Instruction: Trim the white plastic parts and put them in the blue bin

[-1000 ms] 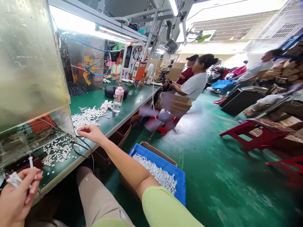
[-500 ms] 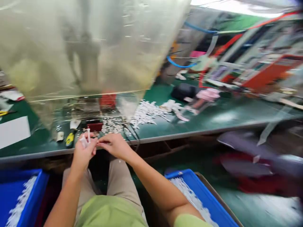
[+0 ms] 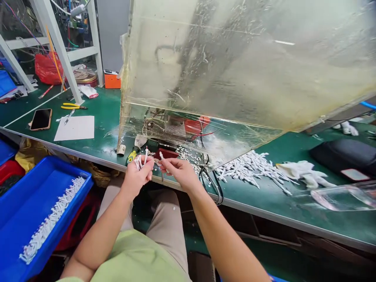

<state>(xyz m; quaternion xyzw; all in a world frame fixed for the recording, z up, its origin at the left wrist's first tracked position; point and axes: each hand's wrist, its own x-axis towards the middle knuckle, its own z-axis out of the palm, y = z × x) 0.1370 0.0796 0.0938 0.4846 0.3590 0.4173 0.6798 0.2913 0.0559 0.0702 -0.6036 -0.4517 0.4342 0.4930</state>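
Note:
My left hand (image 3: 135, 179) is closed around several thin white stick-shaped pieces (image 3: 146, 155), one of them standing up with a reddish tip. Just to its right, my right hand (image 3: 182, 173) pinches a small white piece (image 3: 161, 155) between thumb and fingers. Both hands are in front of the bench edge, a short gap apart. Behind them lie small pale flat bits (image 3: 190, 156), a dark red box (image 3: 166, 153) and a yellow-and-black handled scraper (image 3: 132, 156). A heap of white stick-shaped pieces (image 3: 252, 168) spreads on the bench to the right.
A scratched clear panel (image 3: 223, 74) slants over the bench. At left, a blue tray (image 3: 20, 219) holds a row of white pieces. A phone (image 3: 41, 119), white paper (image 3: 75, 128) and yellow-handled pliers (image 3: 72, 106) lie on the bench. Black cables (image 3: 219, 192) hang over its edge.
My view has swung left, bringing the phone, paper and more of the left tray into sight. My hands, close together before, are now apart, with a white piece visible in my right fingers.

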